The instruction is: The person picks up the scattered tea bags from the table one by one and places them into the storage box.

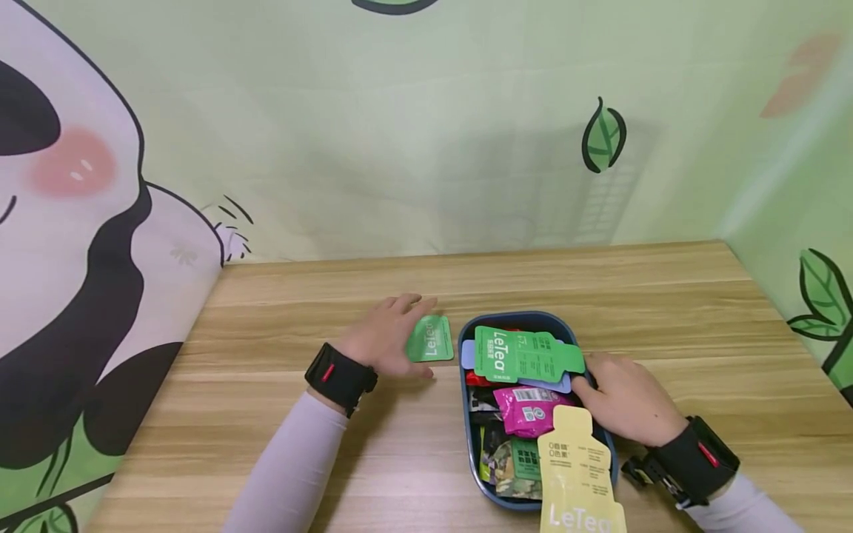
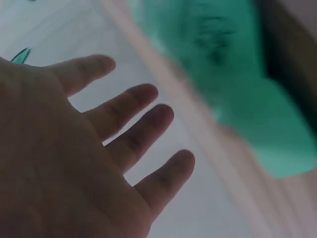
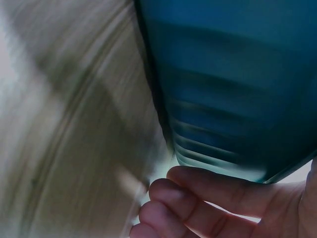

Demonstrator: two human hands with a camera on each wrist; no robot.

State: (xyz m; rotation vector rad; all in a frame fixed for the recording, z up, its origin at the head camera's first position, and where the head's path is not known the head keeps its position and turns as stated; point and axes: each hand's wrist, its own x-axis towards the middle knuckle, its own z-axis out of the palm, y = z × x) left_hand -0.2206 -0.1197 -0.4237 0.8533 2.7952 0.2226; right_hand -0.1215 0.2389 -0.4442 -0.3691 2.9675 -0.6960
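Note:
My left hand (image 1: 389,337), fingers spread, is beside a small green LeTea packet (image 1: 435,339) on the table. In the left wrist view this hand (image 2: 74,144) has nothing between its fingers. My right hand (image 1: 626,396) grips the right side of a dark blue bin (image 1: 469,444), thumb over the rim. The right wrist view shows curled fingers (image 3: 198,203) against the bin's outer wall (image 3: 223,74). A green LeTea pouch (image 1: 526,355) lies across the bin's top. A yellow LeTea pouch (image 1: 576,474) sticks out over its near edge. Between them sits a magenta packet (image 1: 529,409).
More packets fill the bin, among them a dark green one (image 1: 526,459) and a lilac one (image 1: 469,354) under the green pouch. The wooden table (image 1: 266,414) ends at a printed backdrop (image 1: 373,185) behind and at both sides.

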